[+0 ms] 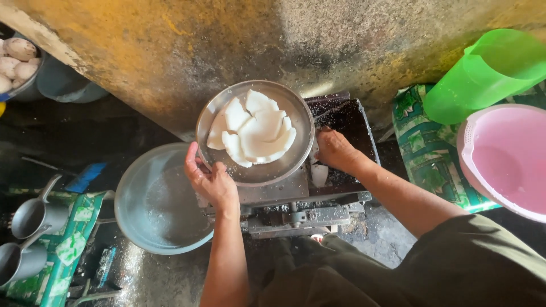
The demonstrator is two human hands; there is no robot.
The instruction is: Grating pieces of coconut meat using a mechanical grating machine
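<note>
The metal bowl [255, 134] of white coconut pieces [253, 129] sits on top of a grating machine [318, 193], left hand [211, 181] fingers clamped on its rim, right hand [335, 149] beside it, probably curled shut, big steel basin [156, 199] to the left.

We counted two hands [213, 182], one metal bowl [227, 108] of white pieces, one basin [142, 193], two metal cups [34, 216], one green jug [483, 74].

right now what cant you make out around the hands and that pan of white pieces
- Right hand, head view: fingertips hidden behind the metal pan rim.
- Machine top: covered by the pan.
- Left hand: palm side unseen; grips the rim.
- Pink tub: cut off by the right edge.
- Bowl of round pale things: cut off at left.
</note>
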